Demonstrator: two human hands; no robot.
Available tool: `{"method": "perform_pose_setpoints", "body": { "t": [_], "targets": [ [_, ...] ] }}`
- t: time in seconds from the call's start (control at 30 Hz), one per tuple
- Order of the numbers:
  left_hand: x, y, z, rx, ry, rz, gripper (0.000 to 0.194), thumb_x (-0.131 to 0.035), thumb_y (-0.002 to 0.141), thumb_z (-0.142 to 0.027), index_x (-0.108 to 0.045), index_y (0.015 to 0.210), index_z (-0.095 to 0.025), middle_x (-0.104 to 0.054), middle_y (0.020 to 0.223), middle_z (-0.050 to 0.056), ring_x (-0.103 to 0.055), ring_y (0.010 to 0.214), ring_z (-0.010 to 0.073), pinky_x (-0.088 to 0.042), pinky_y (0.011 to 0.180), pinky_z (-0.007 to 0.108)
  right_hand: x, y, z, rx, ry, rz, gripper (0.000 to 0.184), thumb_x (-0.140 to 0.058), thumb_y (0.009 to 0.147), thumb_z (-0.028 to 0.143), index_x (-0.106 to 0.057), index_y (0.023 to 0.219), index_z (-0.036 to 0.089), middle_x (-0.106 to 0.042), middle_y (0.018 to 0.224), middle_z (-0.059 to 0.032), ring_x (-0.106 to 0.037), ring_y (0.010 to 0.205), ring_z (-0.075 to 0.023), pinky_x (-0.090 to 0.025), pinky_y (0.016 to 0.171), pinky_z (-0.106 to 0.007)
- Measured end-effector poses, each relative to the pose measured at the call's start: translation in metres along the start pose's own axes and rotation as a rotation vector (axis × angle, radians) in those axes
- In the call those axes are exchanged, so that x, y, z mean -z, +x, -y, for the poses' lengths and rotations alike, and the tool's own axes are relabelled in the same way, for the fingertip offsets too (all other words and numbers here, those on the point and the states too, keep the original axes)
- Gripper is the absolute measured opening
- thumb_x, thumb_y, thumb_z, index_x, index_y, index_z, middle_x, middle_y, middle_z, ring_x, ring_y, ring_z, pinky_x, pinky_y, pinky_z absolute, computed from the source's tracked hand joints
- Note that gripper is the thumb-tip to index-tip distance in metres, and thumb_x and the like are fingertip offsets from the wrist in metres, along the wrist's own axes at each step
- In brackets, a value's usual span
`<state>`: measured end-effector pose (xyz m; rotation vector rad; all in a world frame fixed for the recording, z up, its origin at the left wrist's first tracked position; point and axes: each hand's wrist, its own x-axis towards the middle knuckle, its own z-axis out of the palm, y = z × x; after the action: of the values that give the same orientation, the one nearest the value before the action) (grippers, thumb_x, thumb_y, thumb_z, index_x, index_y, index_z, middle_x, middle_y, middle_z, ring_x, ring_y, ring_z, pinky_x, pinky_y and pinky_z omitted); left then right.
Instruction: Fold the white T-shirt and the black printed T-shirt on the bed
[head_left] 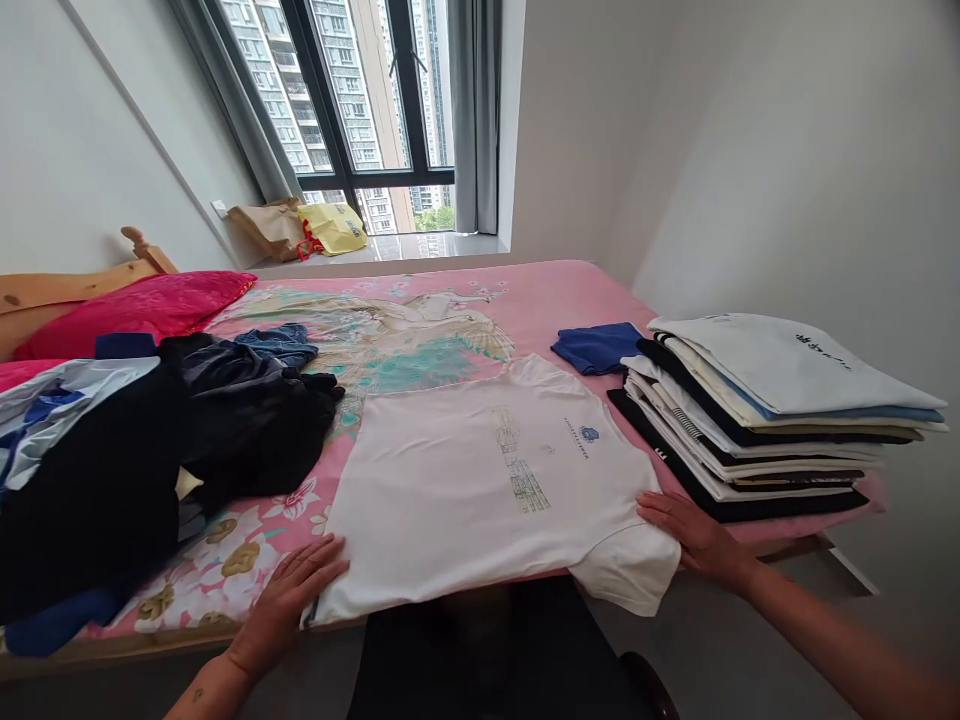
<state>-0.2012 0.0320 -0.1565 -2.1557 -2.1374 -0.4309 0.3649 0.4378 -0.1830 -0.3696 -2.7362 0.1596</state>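
A white T-shirt (442, 490) lies spread sideways on the bed, its hem to the left and its collar side to the right. It bears a small blue badge and faint green print. My left hand (289, 595) rests by the near hem corner, fingers stretched out and touching the edge. On the opposite side, my right hand (697, 535) lies with extended fingers at the near shoulder and sleeve. The near sleeve hangs over the bed's front edge. Neither hand grips the cloth as far as I can see.
A tall stack of folded shirts (787, 400) stands at the right, beside a folded blue garment (600, 348). Loose dark clothes (247, 420) are heaped at the left near a red pillow (150, 310). Paper bags (270, 228) sit on the windowsill. A pink flowered sheet (555, 290) covers the bed.
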Motion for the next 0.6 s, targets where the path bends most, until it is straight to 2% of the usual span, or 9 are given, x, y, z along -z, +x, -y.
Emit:
{"method": "perform_pose_setpoints", "body": {
  "t": [0.07,0.13,0.2,0.27,0.37,0.6],
  "targets": [
    [0.000,0.016,-0.001,0.144,-0.162,-0.011,0.031,-0.057,0.074,-0.033,-0.067,0.102,-0.026,-0.065,0.116,0.004,-0.055,0.113,0.0231,-0.041,0.097,0.033,0.003,0.013,-0.005,-0.133,0.127,-0.009,0.032,-0.047,0.084,0.029,-0.061,0.112,0.023,-0.063,0.114,-0.0077,-0.055,0.112,-0.0220,-0.041,0.099,-0.039],
    [0.001,0.037,-0.003,0.484,-0.294,-0.022,0.033,-0.052,0.076,-0.044,-0.069,0.092,-0.021,-0.071,0.093,0.004,-0.063,0.092,0.0229,-0.048,0.082,0.031,0.004,0.029,-0.009,-0.392,0.247,-0.036,0.029,-0.044,0.086,0.036,-0.064,0.101,0.022,-0.068,0.099,-0.0068,-0.061,0.096,-0.0215,-0.048,0.086,-0.034],
    [0.004,0.057,-0.006,0.828,-0.367,0.025,0.042,-0.047,0.077,-0.052,-0.069,0.091,-0.020,-0.071,0.081,0.001,-0.064,0.079,0.0219,-0.048,0.068,0.028,0.003,0.046,-0.013,-0.663,0.339,-0.063,0.035,-0.038,0.087,0.044,-0.064,0.090,0.021,-0.068,0.085,-0.0052,-0.062,0.080,-0.0202,-0.049,0.073,-0.030],
    [0.007,0.074,-0.011,1.001,-0.371,0.093,0.042,-0.047,0.077,-0.054,-0.068,0.094,-0.022,-0.071,0.081,-0.002,-0.063,0.080,0.0211,-0.044,0.065,0.026,0.000,0.061,-0.015,-0.829,0.382,-0.064,0.041,-0.035,0.087,0.051,-0.062,0.080,0.020,-0.066,0.075,-0.0037,-0.059,0.071,-0.0193,-0.046,0.066,-0.028],
    [0.010,0.083,-0.018,1.007,-0.300,0.116,0.039,-0.049,0.077,-0.054,-0.067,0.097,-0.027,-0.071,0.086,-0.005,-0.062,0.088,0.0206,-0.041,0.069,0.025,-0.005,0.075,-0.016,-0.907,0.348,-0.065,0.045,-0.035,0.084,0.057,-0.060,0.073,0.021,-0.063,0.067,-0.0029,-0.056,0.065,-0.0191,-0.042,0.062,-0.027],
    [0.000,0.072,-0.020,0.954,-0.132,0.034,0.039,-0.046,0.078,-0.054,-0.067,0.089,-0.024,-0.070,0.079,-0.001,-0.061,0.078,0.0199,-0.040,0.065,0.025,-0.006,0.079,-0.011,-0.925,0.233,-0.078,0.042,-0.036,0.083,0.054,-0.063,0.078,0.022,-0.064,0.067,-0.0037,-0.057,0.065,-0.0199,-0.040,0.061,-0.027]
  ]
}}
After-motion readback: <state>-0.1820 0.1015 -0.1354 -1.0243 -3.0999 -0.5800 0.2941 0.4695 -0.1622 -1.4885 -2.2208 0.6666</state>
